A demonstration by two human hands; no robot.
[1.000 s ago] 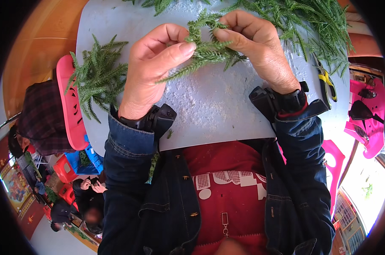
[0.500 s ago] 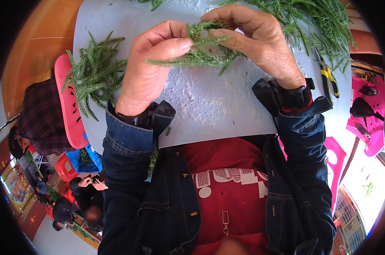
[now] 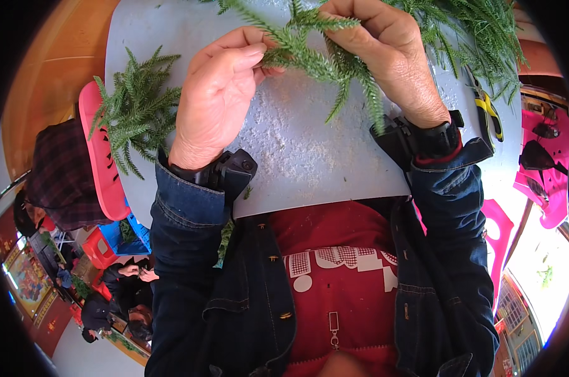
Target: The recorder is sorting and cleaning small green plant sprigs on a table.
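Above the far half of the table, a green artificial pine sprig (image 3: 306,53) is spread between my two hands. My left hand (image 3: 216,88) pinches its left side between thumb and fingers, palm partly turned up. On the other side, my right hand (image 3: 385,53) grips the sprig near its top, the fingertips partly hidden by the needles. Several tips of the sprig hang down toward the tabletop. A black device is strapped at each wrist.
The pale table (image 3: 322,169) is strewn with white crumbs. A pile of green sprigs (image 3: 140,103) lies at left, a larger heap (image 3: 473,38) at far right. Yellow-and-black pliers (image 3: 487,113) rest near the right edge. Pink chairs (image 3: 102,151) flank the table; other people sit at lower left.
The sprig has been turned and spread, its branches now reaching farther up and down. My left hand has tilted open somewhat, and my right hand has shifted slightly.
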